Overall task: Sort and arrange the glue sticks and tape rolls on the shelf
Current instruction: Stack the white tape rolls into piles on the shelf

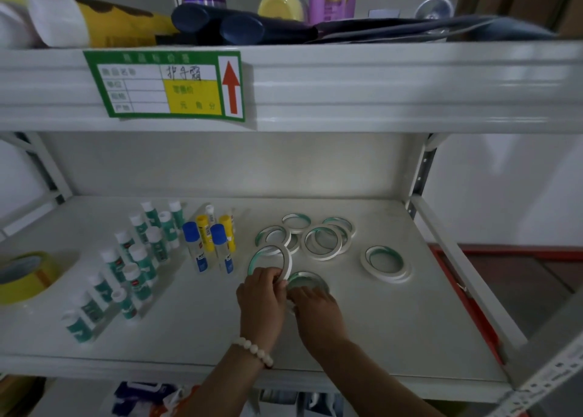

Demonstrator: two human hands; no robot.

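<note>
On the white shelf [362, 331], several green-and-white glue sticks [135, 265] stand in rows at the left. Blue-capped and yellow-capped glue bottles [209, 243] stand beside them. Thin white tape rolls [321, 238] lie scattered at the middle, and a small stack [386, 262] lies to the right. My left hand [263, 300] pinches a tilted tape roll [271, 257] by its lower edge. Just right of it, my right hand [318, 312] rests on a flat tape roll [307, 281], fingers curled over its near rim.
A wide yellow packing tape roll [26, 276] sits at the shelf's left edge. The upper shelf [347, 85] carries a price label [164, 85], tubes and bottles. A perforated upright [424, 167] stands at the right. Bagged goods [148, 397] lie below.
</note>
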